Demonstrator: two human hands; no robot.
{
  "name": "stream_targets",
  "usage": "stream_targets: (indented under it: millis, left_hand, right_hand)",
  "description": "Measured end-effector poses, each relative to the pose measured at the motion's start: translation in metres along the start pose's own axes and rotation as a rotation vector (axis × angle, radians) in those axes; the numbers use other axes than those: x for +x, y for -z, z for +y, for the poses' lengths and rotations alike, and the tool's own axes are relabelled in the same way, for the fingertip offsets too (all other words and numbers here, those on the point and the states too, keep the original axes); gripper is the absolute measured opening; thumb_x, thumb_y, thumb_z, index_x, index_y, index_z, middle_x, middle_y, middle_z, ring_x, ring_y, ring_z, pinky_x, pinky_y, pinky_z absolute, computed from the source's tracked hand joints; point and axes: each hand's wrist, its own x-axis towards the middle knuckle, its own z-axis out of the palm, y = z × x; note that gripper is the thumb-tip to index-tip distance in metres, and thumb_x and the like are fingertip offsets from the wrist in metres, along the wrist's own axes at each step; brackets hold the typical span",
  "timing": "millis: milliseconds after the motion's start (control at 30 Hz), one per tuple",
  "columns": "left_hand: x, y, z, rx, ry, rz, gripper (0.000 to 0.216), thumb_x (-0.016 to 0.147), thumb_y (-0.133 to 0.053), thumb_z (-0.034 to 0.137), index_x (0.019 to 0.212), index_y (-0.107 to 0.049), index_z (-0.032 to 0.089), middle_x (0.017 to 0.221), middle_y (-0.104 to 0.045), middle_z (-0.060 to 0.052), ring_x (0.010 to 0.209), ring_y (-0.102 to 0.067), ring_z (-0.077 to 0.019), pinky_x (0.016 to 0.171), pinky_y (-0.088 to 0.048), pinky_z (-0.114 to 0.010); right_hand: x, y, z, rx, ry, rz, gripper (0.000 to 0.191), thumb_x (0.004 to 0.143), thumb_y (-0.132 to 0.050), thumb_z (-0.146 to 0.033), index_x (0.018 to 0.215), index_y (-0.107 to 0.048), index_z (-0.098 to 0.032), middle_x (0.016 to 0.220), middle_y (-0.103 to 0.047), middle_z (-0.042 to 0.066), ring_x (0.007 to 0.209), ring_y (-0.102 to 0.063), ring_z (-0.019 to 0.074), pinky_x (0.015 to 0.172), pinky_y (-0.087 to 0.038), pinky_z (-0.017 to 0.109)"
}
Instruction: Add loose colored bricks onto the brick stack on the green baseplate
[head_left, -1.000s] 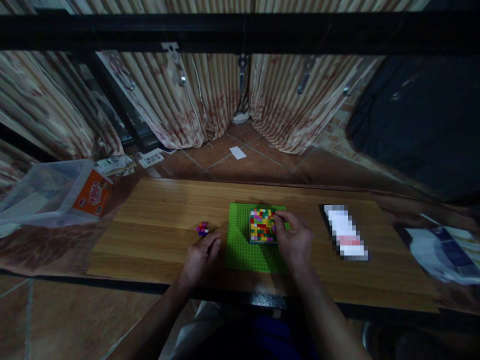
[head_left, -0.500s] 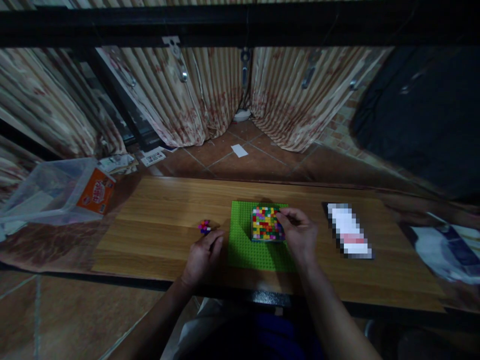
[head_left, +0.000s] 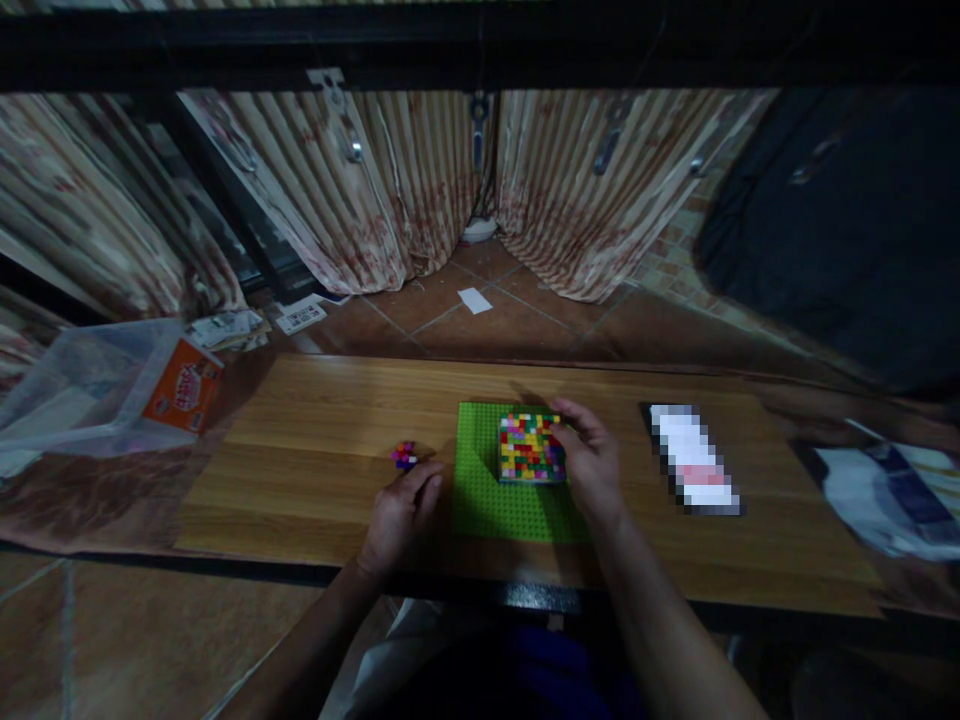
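Note:
A block of small multicoloured toy bricks (head_left: 531, 450) stands on a green studded baseplate (head_left: 480, 510). My right hand (head_left: 592, 460) is at the block's right side, thumb at its top edge and forefinger reaching round the far corner. Its other fingers are partly hidden. My left hand (head_left: 397, 510) rests on the table left of the baseplate, fingers curled with thumb and forefinger together. Whatever may be between them is too small to make out. Just beyond its fingertips lies a little heap of loose bricks (head_left: 403, 456), purple, orange and white among them.
On the wooden table (head_left: 300, 440), a blurred-out flat object (head_left: 694, 460) lies to the right. A clear plastic box (head_left: 90, 390) with an orange label is on the left. At the far right is a crumpled plastic packet (head_left: 877, 500). Curtains (head_left: 420, 200) hang behind.
My right hand's thumb and forefinger have spread apart slightly at the block's far right corner. My left hand keeps its curled pose by the loose bricks. The whole view has shifted a little.

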Motion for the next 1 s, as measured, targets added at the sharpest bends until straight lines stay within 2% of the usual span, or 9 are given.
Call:
stream_targets:
  millis: [167, 400, 767, 1000]
  left_hand:
    - [-0.0002, 0.0003, 0.0007, -0.005, 0.020, -0.005, 0.026, 0.096, -0.047, 0.030, 0.109, -0.068, 0.021, 0.102, -0.076, -0.005, 0.090, -0.073, -0.0175, 0.087, -0.057, -0.027]
    - [-0.0009, -0.0009, -0.0017, -0.010, -0.001, 0.005, 0.026, 0.096, -0.048, 0.031, 0.108, -0.068, 0.020, 0.100, -0.076, -0.005, 0.088, -0.074, -0.0175, 0.084, -0.058, -0.026]
    - [-0.0011, -0.0019, -0.0023, -0.003, 0.011, -0.004, 0.026, 0.096, -0.047, 0.030, 0.109, -0.068, 0.021, 0.101, -0.077, -0.005, 0.090, -0.073, -0.0173, 0.083, -0.057, -0.026]
    - [-0.0013, -0.0011, -0.0019, 0.000, 0.004, 0.014, 0.025, 0.095, -0.047, 0.030, 0.107, -0.067, 0.021, 0.101, -0.077, -0.005, 0.088, -0.074, -0.0177, 0.079, -0.059, -0.026]
  right_hand:
    - [-0.0005, -0.0009, 0.0005, 0.094, -0.041, -0.053, 0.028, 0.070, -0.070, -0.029, 0.098, -0.072, -0.024, 0.104, -0.074, 0.003, 0.100, -0.065, 0.0211, 0.097, -0.046, 0.042]
    - [-0.0021, -0.0024, -0.0014, 0.110, -0.084, -0.082, 0.030, 0.072, -0.070, -0.032, 0.100, -0.071, -0.023, 0.101, -0.074, 0.002, 0.089, -0.066, 0.0182, 0.082, -0.051, 0.035]
    - [-0.0025, -0.0044, -0.0003, 0.108, -0.102, -0.088, 0.032, 0.071, -0.069, -0.035, 0.101, -0.071, -0.023, 0.094, -0.073, 0.001, 0.075, -0.064, 0.0155, 0.069, -0.051, 0.029]
    - [0.0003, -0.0027, 0.0015, 0.091, -0.068, -0.065, 0.037, 0.071, -0.070, -0.037, 0.106, -0.069, -0.023, 0.098, -0.074, 0.004, 0.084, -0.066, 0.0185, 0.079, -0.053, 0.036]
